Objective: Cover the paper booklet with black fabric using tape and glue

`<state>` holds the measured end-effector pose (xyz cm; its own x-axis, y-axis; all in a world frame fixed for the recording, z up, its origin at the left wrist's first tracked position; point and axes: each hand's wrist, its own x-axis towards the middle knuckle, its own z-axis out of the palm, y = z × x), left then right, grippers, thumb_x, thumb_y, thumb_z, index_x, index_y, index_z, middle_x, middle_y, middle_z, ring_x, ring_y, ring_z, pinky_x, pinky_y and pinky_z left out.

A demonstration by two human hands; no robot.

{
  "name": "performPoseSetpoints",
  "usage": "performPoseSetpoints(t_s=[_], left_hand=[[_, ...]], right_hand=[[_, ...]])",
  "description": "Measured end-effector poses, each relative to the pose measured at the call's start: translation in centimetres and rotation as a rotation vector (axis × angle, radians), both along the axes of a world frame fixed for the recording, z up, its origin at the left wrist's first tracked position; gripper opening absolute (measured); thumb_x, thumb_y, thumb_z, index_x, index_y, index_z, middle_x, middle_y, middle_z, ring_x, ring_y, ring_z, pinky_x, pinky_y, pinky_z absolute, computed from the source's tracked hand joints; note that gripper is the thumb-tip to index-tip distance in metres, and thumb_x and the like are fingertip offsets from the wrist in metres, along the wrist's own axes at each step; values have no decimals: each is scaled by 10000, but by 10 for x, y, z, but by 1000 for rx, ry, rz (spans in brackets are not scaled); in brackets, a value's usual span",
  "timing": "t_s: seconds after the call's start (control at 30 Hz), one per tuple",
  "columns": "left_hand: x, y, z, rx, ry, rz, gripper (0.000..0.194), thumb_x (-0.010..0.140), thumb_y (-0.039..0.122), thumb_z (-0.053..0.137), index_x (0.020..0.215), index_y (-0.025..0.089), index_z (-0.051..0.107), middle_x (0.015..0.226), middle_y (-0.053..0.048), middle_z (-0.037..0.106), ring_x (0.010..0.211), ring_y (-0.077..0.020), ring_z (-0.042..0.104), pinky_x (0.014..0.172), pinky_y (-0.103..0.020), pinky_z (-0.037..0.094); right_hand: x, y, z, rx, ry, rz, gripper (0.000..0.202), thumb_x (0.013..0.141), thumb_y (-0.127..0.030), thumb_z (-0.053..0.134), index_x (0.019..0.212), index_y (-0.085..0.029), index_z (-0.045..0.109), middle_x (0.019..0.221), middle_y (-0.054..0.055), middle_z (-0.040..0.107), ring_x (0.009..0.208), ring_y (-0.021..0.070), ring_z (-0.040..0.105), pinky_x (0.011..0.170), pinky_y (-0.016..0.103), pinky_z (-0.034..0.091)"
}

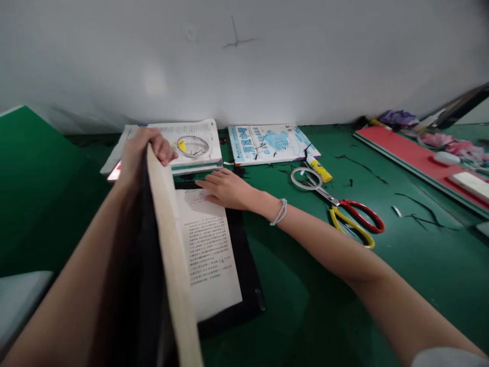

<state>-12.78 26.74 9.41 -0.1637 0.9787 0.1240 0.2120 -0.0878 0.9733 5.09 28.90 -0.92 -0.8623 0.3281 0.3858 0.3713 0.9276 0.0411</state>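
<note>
A thick book with a black cover stands partly upright in front of me, its page block raised on the left and a printed page lying flat on the right. My left hand is closed over the far top corner of the raised part. On the upper edge of the flat page rests my right hand, fingers stretched out and holding nothing. A pale braided bracelet circles the right wrist. The raised part hides the inner side of the page.
Behind the book lie an open white book and a blue-white booklet. To the right are a tape roll, a yellow glue stick, scissors with red and yellow handles, black scraps and a red board. A green panel stands left.
</note>
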Motion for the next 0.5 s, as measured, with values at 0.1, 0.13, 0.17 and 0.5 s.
performPoseSetpoints(t_s=[0.1, 0.13, 0.17, 0.5], left_hand=[[-12, -3, 19, -59, -66, -75, 523, 953, 115, 108, 444, 122, 228, 398, 43, 280, 476, 5, 312, 773, -242, 404], [-16, -4, 23, -71, -63, -82, 519, 955, 117, 94, 450, 115, 215, 400, 49, 278, 490, 17, 310, 792, -249, 390], [-18, -5, 27, -70, -59, -82, 514, 957, 124, 84, 457, 113, 203, 404, 54, 274, 499, 26, 305, 803, -256, 379], [-24, 5, 10, 38, -179, -132, 454, 854, 148, 359, 402, 184, 334, 389, 19, 318, 395, -77, 340, 558, -242, 431]], right_hand=[[-19, -8, -2, 101, -40, -74, 481, 959, -445, 439, 1306, -119, 509, 1105, 130, 628, 964, 260, 557, 873, 417, 368], [-24, -10, -1, 123, -53, -85, 496, 957, -477, 427, 1308, -138, 516, 1103, 129, 626, 960, 263, 555, 873, 429, 362], [-29, -11, -1, 141, -66, -89, 497, 955, -498, 419, 1308, -165, 525, 1099, 124, 627, 956, 264, 554, 874, 440, 358], [-35, -7, 9, 63, -134, 30, 460, 967, -506, 373, 1237, -213, 602, 1084, 127, 580, 1008, 267, 520, 801, 386, 360]])
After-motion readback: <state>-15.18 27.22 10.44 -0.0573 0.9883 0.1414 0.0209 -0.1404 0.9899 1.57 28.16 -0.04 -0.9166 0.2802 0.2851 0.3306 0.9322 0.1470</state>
